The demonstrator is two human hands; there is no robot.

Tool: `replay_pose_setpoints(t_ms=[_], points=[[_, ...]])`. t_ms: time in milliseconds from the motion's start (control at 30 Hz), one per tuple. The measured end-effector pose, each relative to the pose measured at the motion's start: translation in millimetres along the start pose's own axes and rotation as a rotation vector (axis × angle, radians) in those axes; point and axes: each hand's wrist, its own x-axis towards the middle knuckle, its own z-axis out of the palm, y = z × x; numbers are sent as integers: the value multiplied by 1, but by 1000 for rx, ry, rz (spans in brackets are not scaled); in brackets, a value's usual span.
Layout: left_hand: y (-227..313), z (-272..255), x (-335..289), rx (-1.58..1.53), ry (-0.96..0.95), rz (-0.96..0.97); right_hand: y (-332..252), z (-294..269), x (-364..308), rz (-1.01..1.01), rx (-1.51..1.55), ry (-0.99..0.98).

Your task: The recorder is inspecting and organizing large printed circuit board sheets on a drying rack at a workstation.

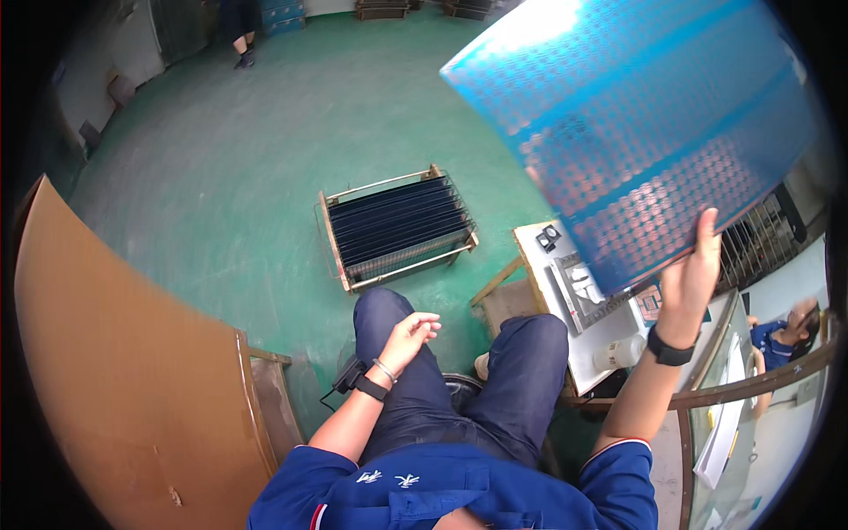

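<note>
My right hand [693, 274] is raised at the right and closed on the lower edge of a large blue printed circuit board panel [654, 132]. Its thumb lies over the near face, which carries rows of copper-coloured round marks and brighter blue bands. Glare whitens the panel's upper left part. Above my left thigh hovers my left hand [411, 340], loosely curled, fingers together, with nothing visible in it. Ahead of my knees a rack [331, 231] on the floor holds several dark panels [397, 221] standing side by side.
On my right, a white-topped table [587, 358] carries a metal ruler [562, 296], a white cup [620, 352] and small black items. A large brown board [124, 371] stands at my left. Another person [777, 340] shows at the far right; someone's legs [242, 44] appear at the back.
</note>
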Motion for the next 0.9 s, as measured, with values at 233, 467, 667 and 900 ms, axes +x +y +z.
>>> replay_pose_setpoints(t_ms=[233, 467, 667, 900], points=[[1, -43, 10, -56, 318, -5, 98, 32, -4, 106, -282, -2], [-8, -26, 87, -345, 299, -32, 183, 39, 25, -36, -321, 153], [-66, 25, 176, -392, 334, -160, 251, 11, 41, -263, -838, 290], [-154, 40, 263, -482, 446, -353, 286, -51, 39, -179, -919, 238]])
